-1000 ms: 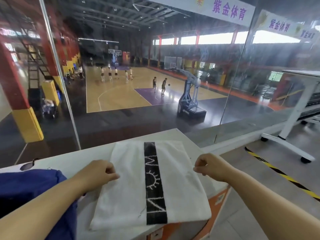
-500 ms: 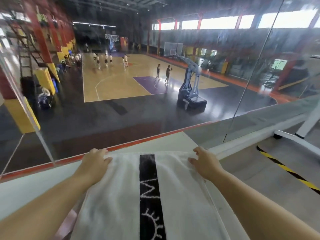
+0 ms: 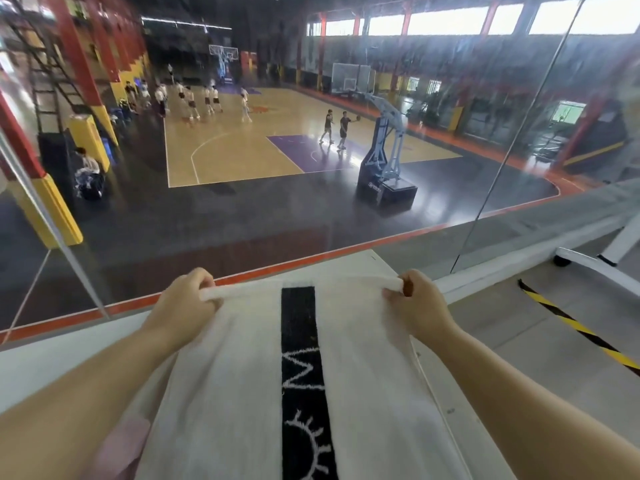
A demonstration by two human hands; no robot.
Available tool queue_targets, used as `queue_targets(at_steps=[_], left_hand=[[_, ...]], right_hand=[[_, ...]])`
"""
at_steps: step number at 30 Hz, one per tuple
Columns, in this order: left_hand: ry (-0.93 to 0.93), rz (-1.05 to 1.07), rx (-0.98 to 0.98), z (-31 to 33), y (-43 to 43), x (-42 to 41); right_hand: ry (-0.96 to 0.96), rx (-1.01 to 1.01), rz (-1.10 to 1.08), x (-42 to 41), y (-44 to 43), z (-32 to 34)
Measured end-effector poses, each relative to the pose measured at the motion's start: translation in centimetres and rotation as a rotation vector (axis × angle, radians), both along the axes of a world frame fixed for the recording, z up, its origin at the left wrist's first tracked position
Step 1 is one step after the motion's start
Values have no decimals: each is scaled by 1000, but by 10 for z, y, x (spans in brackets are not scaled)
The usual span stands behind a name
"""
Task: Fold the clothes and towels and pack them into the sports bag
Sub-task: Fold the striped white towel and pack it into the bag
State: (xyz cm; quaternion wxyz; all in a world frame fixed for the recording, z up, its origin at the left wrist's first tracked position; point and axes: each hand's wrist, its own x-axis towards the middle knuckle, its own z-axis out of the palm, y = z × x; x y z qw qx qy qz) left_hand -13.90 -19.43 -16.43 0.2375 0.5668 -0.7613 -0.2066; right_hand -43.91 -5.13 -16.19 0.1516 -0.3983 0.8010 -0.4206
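A white towel [image 3: 228,382] with a black lengthwise stripe bearing white patterns lies on the white table [image 3: 45,362] in front of me. My left hand [image 3: 183,303] pinches the towel's far left corner. My right hand [image 3: 415,303] pinches the far right corner. The far edge is lifted slightly off the table and stretched between both hands. The sports bag is out of view.
A glass wall [image 3: 502,168] rises just beyond the table's far edge, with a basketball court below. A pale pink cloth [image 3: 121,445] peeks out under my left forearm. Right of the table are grey floor, yellow-black tape [image 3: 581,334] and a white wheeled frame [image 3: 588,261].
Both hands reached from the towel's sides to its far corners, then pinched them and lifted the far edge. My view tilted forward, so the blue cloth at left left the frame.
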Motion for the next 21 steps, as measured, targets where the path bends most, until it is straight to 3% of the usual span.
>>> queue_targets(at_steps=[3, 6, 9, 14, 18, 21], left_hand=[[150, -101, 76, 24, 13, 12], [299, -246, 450, 49, 33, 27], [238, -273, 646, 60, 41, 40], [28, -209, 535, 44, 37, 45], [-223, -228, 230, 15, 29, 37], [-216, -199, 154, 1, 26, 31]], right_hand=[[-211, -69, 58, 0, 19, 16], [-584, -67, 157, -2, 37, 32], [-752, 72, 234, -6, 52, 46], [-468, 352, 195, -12, 48, 35], [-190, 460, 203, -2, 35, 20], [93, 495, 180, -5, 26, 7]])
